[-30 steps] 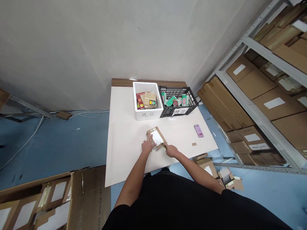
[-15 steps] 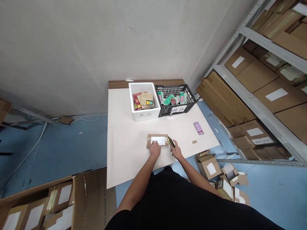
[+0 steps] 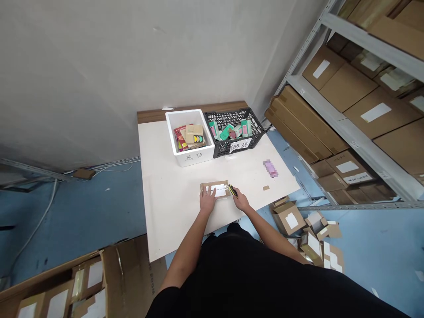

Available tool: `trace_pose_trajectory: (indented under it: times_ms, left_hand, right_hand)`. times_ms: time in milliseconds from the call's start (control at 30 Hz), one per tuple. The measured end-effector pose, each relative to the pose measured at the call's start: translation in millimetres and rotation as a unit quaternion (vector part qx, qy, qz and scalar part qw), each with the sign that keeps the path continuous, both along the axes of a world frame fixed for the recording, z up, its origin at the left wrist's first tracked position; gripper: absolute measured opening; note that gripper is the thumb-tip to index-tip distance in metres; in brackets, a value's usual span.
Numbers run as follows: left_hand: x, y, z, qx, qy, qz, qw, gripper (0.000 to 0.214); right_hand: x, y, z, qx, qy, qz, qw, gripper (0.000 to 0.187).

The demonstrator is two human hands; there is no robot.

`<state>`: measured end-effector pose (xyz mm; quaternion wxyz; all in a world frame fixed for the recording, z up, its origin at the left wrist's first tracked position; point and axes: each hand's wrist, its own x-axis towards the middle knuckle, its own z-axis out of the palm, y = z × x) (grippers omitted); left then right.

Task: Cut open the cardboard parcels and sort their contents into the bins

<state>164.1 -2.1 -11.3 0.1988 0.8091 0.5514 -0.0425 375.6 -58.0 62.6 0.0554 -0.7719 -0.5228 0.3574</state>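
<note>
A small taped cardboard box (image 3: 219, 184) with a white label lies flat near the table's front edge. My left hand (image 3: 207, 199) rests on its left part, fingers spread over the label. In my right hand (image 3: 241, 201) is a yellow and black box cutter (image 3: 233, 191), its front end at the box's right end. Whether the blade touches the tape is too small to tell. A small brown scrap (image 3: 266, 188) and a blurred pink-purple item (image 3: 270, 168) lie to the right on the table.
Behind the box stand a white foam bin (image 3: 195, 158) with small packages and a black plastic crate (image 3: 221, 149) with green-and-pink boxes. Shelving (image 3: 334, 112) full of cartons rises at right. Opened cartons (image 3: 289, 223) litter the floor; a large carton (image 3: 132, 269) stands at lower left.
My left hand has gone from a bunched grip on the box's front to spread fingers on its left part. The box cutter has come up against the box's right end. The view has shifted slightly.
</note>
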Motion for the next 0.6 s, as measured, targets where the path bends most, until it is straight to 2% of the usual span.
trace_pose_trajectory:
  times_ms: [100,300,600]
  left_hand:
    - [1,-1,0.0,0.007,0.010,0.000,1.000,0.060]
    - [1,-1,1.8,0.009,0.004,0.003,1.000,0.059]
    - [0,-2,3.1,0.006,-0.006,0.006,1.000,0.060]
  right_hand:
    - [-2,2,1.8,-0.014,-0.012,0.009,1.000,0.057]
    - [-3,1,4.4,0.008,-0.008,0.006,1.000,0.056]
    - [-16,17,16.4,-0.062,-0.103,0.090,0.989,0.059]
